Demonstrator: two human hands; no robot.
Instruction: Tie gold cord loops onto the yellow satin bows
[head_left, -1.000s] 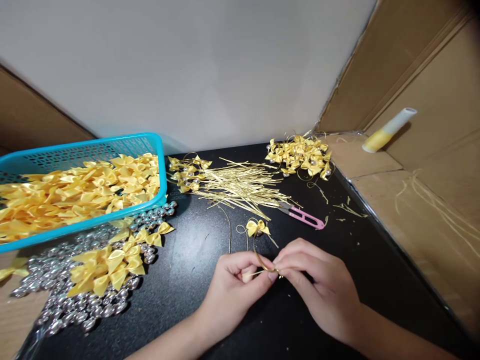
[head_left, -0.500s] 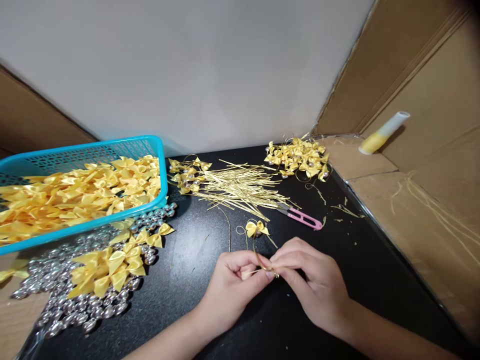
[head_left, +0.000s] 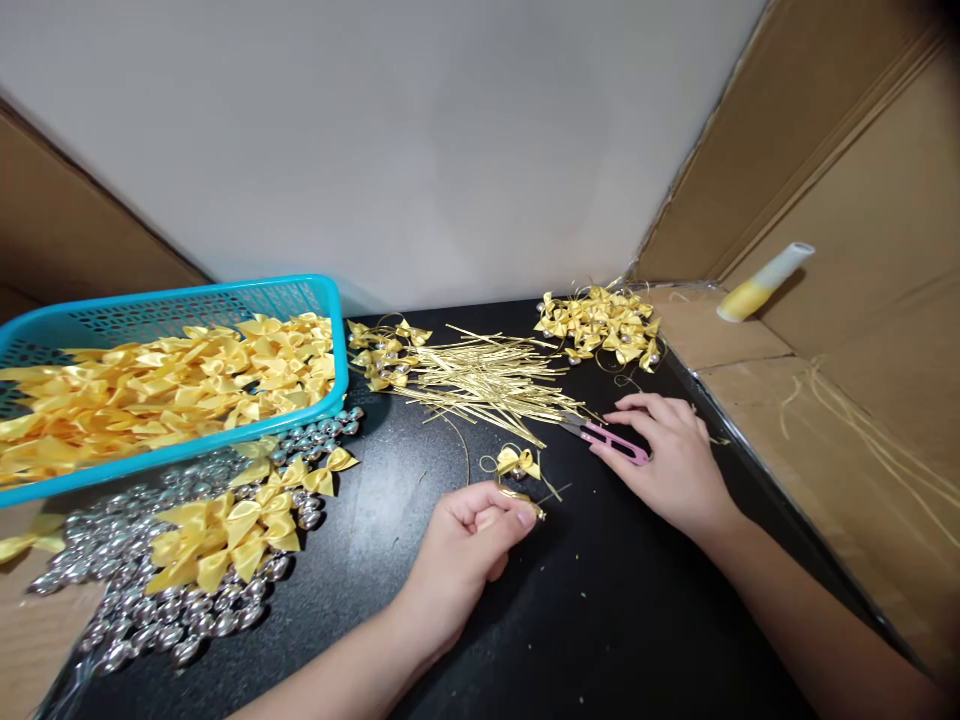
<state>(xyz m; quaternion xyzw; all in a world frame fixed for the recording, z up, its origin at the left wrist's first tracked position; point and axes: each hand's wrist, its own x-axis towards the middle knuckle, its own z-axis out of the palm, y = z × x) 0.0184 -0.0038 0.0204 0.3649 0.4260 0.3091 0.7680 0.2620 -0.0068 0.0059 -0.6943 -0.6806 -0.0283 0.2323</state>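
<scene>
My left hand (head_left: 480, 535) is closed in a pinch on a short piece of gold cord (head_left: 512, 492). A small shiny gold bit pokes out past the thumb tip, and the fingers hide the rest. My right hand (head_left: 670, 462) is over the pink thread snips (head_left: 615, 441) lying on the table. Its thumb is at the near side of the handle and its fingers are spread beyond the far side. Just past my left hand lies a yellow ribbon bow (head_left: 517, 461) with a cord loop and a silver bead.
A blue basket (head_left: 339, 340) of yellow bows stands at the left. In front are silver beads (head_left: 161, 625) with loose bows (head_left: 240, 525) on top. Gold cord strips (head_left: 487, 375) lie mid-table. Beaded bows (head_left: 600, 322) are heaped behind. A yellow-white cone (head_left: 765, 282) stands right.
My right hand has let go beside my left hand and moved right and away to the snips. My left hand stays closed on the cord, its loop now lower. The view has shifted slightly.
</scene>
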